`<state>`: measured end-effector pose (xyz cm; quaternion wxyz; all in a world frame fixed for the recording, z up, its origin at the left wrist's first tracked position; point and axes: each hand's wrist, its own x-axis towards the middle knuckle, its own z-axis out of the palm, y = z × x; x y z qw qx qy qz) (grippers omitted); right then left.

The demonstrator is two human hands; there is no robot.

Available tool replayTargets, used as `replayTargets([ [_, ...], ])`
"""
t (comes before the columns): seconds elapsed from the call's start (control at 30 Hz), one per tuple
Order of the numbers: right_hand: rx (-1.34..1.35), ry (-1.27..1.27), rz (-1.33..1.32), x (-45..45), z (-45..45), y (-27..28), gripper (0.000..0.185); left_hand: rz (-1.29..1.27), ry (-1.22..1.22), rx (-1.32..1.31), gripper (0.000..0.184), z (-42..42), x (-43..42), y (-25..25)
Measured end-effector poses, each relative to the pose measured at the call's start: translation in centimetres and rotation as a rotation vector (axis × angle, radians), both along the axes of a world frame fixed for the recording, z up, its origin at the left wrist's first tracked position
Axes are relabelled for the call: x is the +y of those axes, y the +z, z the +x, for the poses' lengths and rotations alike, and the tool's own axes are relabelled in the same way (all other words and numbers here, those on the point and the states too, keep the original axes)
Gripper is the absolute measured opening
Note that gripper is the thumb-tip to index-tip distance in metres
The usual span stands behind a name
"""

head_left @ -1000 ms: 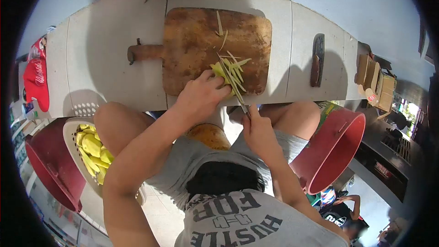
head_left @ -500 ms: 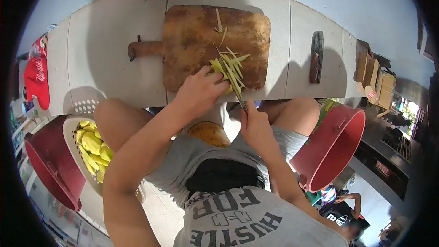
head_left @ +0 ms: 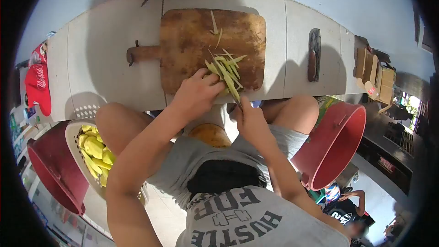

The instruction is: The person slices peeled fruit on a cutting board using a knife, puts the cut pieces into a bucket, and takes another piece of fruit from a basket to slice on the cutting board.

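Note:
A wooden cutting board point(head_left: 183, 29) with a handle lies on the tiled counter. My right hand point(head_left: 251, 121) is closed round the handle of a knife point(head_left: 238, 104), whose blade points up and left across the board. Beside the blade, my left hand point(head_left: 199, 89) presses a yellow-green piece of fruit or vegetable with curled fingers, hiding most of it. Thin yellow-green strips point(head_left: 234, 66) lie loosely along the blade's right side, some over it. A few paler strips point(head_left: 213, 22) rest farther up the board.
Another dark blade with a brown handle point(head_left: 313, 61) lies on the counter to the right. At left, a perforated basket point(head_left: 73, 132) holds yellow-green peeled pieces point(head_left: 94, 147) beside a red tub point(head_left: 55, 169). A second red tub point(head_left: 331, 144) stands right; another person point(head_left: 343, 208) is beyond it.
The view has shifted slightly, moving the board a little left in it. The knife remains beside my left fingers, and the strips around its blade have shifted slightly.

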<state>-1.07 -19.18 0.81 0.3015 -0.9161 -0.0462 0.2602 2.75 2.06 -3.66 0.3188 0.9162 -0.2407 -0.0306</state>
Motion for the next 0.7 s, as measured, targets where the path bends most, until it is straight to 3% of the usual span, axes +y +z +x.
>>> replayTargets([
  [0.1,0.112,-0.030,-0.035,-0.2,-0.5,2.6,0.015,-0.027,-0.017,-0.012,0.036,0.0,0.0,-0.1],
  [0.37,-0.124,-0.012,0.107,0.8,0.7,-5.4,0.017,0.038,-0.029,0.053,0.039,0.1,0.1,0.4],
  [0.57,-0.076,-0.025,0.208,-0.4,0.7,-4.4,0.020,-0.061,-0.051,0.012,0.040,-0.1,0.6,0.9],
  [0.63,0.055,-0.072,0.209,-0.4,1.3,-3.3,0.017,-0.064,-0.064,-0.023,0.039,-0.1,0.6,0.5],
  [0.7,-0.049,-0.054,0.173,-0.6,1.1,-2.8,0.016,-0.064,-0.069,-0.057,0.039,0.0,0.7,0.1],
])
